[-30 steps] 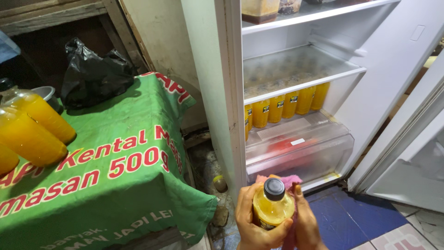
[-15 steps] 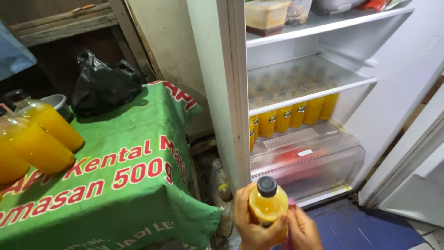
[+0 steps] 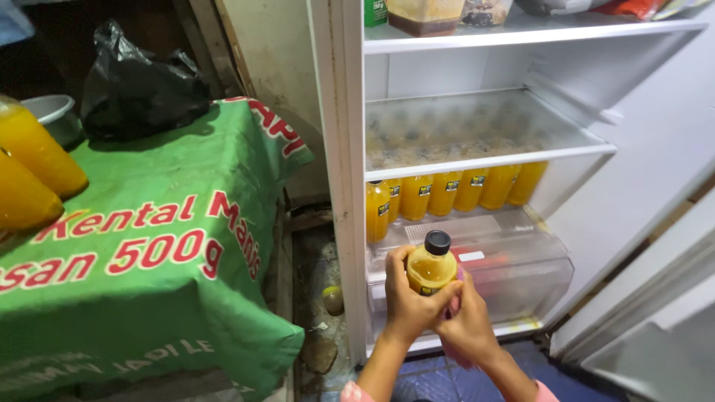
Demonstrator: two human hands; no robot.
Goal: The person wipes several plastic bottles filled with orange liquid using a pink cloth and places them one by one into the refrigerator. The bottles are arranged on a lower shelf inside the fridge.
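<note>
Far out to the left of the hands, two big orange-filled bottles (image 3: 30,175) lay at the edge of the green cloth (image 3: 141,246) covering the table, and a black plastic bag (image 3: 138,89) sat behind them, further up than half a second before as the view swung toward the fridge. Down low between table and fridge, a small round yellowish thing (image 3: 333,299) rested on the dirty floor, just left of the hands.

The left hand (image 3: 406,301) was wrapped around the small bottle of orange juice (image 3: 430,268), fingers closed on its body, black cap on top. The right hand (image 3: 465,324) pressed in from the other side, gripping a pink cloth (image 3: 456,294) against the bottle. Both hands had risen; the bottle sat higher and closer to the open fridge.

Just beyond the hands was the clear drawer (image 3: 514,272); above it a row of matching orange bottles (image 3: 454,193) stood under the glass shelf (image 3: 484,138).
</note>
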